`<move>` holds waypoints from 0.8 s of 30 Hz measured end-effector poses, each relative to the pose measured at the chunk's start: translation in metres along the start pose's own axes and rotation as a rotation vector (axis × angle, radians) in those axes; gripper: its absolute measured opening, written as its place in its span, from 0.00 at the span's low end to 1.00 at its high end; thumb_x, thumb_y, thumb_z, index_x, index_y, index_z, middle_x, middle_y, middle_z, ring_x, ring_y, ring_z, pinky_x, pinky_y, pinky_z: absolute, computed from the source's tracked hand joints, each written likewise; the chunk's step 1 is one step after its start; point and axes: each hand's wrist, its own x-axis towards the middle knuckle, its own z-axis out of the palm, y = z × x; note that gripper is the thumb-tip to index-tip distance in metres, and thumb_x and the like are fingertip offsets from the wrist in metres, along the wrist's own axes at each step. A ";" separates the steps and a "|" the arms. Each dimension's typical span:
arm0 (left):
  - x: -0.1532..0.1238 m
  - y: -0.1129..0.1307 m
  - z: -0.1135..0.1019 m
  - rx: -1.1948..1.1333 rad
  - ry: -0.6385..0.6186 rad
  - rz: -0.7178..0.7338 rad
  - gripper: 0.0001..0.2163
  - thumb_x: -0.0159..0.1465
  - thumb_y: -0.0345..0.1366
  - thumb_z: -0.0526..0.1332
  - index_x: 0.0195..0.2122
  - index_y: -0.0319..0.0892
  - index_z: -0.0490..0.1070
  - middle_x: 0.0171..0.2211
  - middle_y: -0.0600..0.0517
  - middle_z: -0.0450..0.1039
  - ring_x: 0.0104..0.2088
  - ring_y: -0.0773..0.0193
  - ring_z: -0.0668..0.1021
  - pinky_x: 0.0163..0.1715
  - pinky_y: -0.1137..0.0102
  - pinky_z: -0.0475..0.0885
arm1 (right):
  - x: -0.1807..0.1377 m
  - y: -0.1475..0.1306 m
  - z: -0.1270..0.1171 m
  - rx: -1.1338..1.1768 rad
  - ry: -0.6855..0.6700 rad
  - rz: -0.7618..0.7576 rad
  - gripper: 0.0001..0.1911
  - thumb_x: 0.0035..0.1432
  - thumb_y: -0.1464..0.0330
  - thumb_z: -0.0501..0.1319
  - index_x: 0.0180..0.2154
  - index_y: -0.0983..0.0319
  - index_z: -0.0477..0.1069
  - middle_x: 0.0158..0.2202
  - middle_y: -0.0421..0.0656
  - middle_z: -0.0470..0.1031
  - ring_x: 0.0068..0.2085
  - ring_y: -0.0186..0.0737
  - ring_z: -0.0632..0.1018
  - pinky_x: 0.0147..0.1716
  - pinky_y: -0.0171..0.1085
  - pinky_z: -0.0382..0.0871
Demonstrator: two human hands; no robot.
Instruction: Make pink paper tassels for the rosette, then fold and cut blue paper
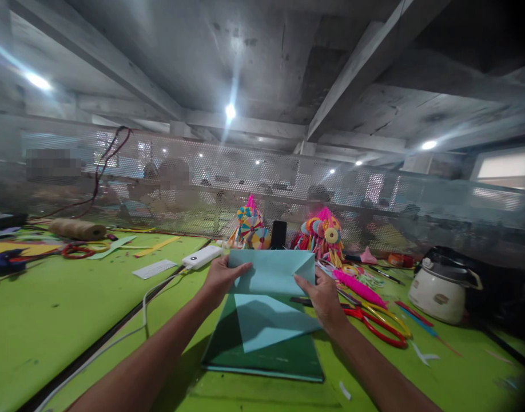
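Observation:
A light blue sheet of paper (271, 273) is held up between my two hands, with a fold slanting across its upper right corner. My left hand (219, 278) pinches the left edge, thumb on the near face. At the right edge my right hand (325, 293) grips it the same way. Below lies another light blue paper piece (262, 326) with pointed corners, on a dark green board (262, 365). Scissors with red handles (380, 329) rest just right of my right hand, their dark blades reaching behind it toward the board.
A white power bank (202, 257) with a cable lies left of my hands. Colourful paper ornaments (251, 226) and a dark phone (278, 233) stand behind. To the right are a bright pink bundle (361, 289) and a white kettle (438, 290). A twine roll (77, 229) lies far left.

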 end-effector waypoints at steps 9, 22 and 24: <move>0.001 0.001 0.000 0.003 0.013 0.033 0.18 0.40 0.38 0.74 0.30 0.36 0.73 0.24 0.53 0.75 0.22 0.69 0.73 0.23 0.75 0.69 | -0.004 -0.003 0.004 0.020 0.017 0.061 0.22 0.42 0.59 0.69 0.37 0.66 0.75 0.35 0.47 0.79 0.34 0.45 0.76 0.36 0.39 0.69; 0.002 -0.002 -0.002 0.094 -0.051 -0.031 0.20 0.40 0.42 0.73 0.30 0.36 0.71 0.24 0.53 0.74 0.22 0.69 0.73 0.21 0.75 0.67 | 0.007 -0.002 -0.011 -0.153 -0.015 -0.049 0.22 0.53 0.56 0.62 0.44 0.64 0.70 0.36 0.45 0.76 0.36 0.43 0.75 0.34 0.39 0.69; 0.002 -0.003 -0.002 0.144 -0.068 -0.046 0.21 0.39 0.43 0.73 0.31 0.36 0.72 0.24 0.52 0.74 0.22 0.68 0.73 0.21 0.75 0.67 | 0.010 -0.007 -0.017 -0.362 0.003 -0.223 0.21 0.54 0.57 0.61 0.46 0.63 0.69 0.40 0.47 0.75 0.41 0.46 0.74 0.38 0.42 0.69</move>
